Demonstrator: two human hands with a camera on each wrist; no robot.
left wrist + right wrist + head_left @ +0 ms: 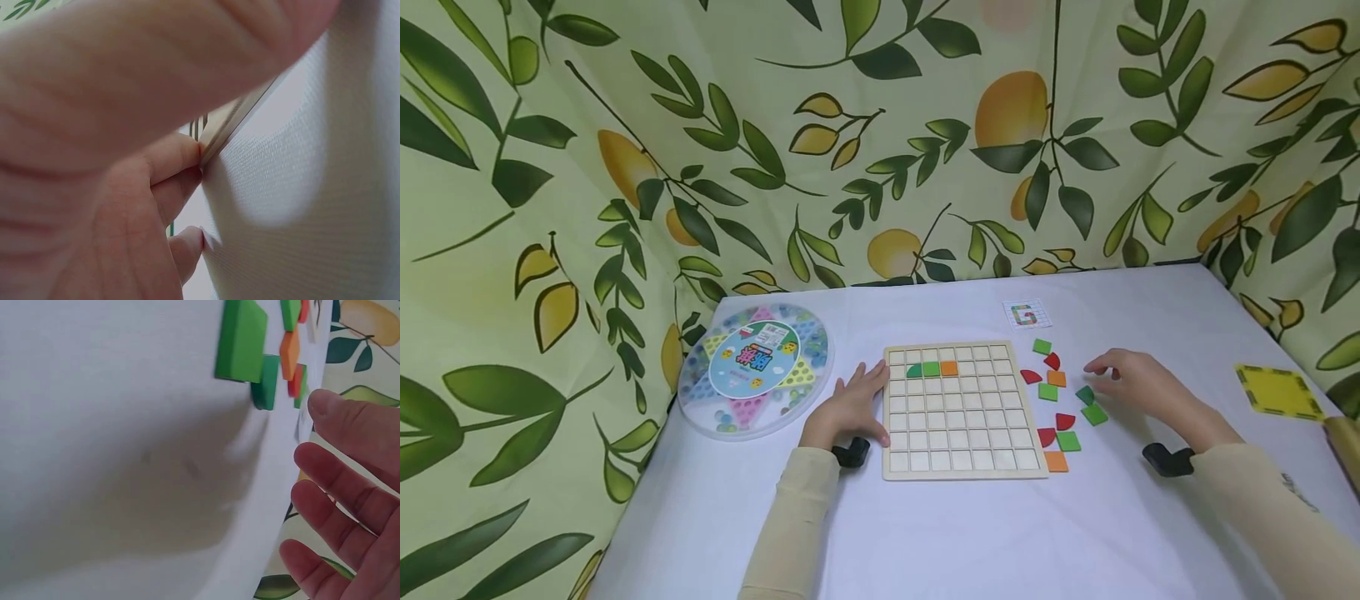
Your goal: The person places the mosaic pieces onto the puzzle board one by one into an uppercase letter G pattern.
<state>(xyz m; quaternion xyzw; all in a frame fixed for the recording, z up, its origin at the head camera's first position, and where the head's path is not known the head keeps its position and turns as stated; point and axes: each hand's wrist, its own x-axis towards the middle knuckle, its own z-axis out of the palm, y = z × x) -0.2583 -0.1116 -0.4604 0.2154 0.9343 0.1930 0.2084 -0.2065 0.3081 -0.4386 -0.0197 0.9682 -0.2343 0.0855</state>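
A wooden grid board lies flat on the white table. In its second row sit a dark green quarter-round tile, a green square tile and an orange square tile. My left hand rests against the board's left edge, thumb and fingers spread; the left wrist view has fingertips at its rim. Loose red, green and orange tiles are scattered right of the board. Just right of them my right hand hovers over the table with loosely bent fingers, holding nothing.
Behind the loose tiles lies a small card with a coloured G-shaped pattern. A round clear game box stands at the left. A yellow rectangle lies at the far right, and a leaf-patterned curtain hangs behind the table.
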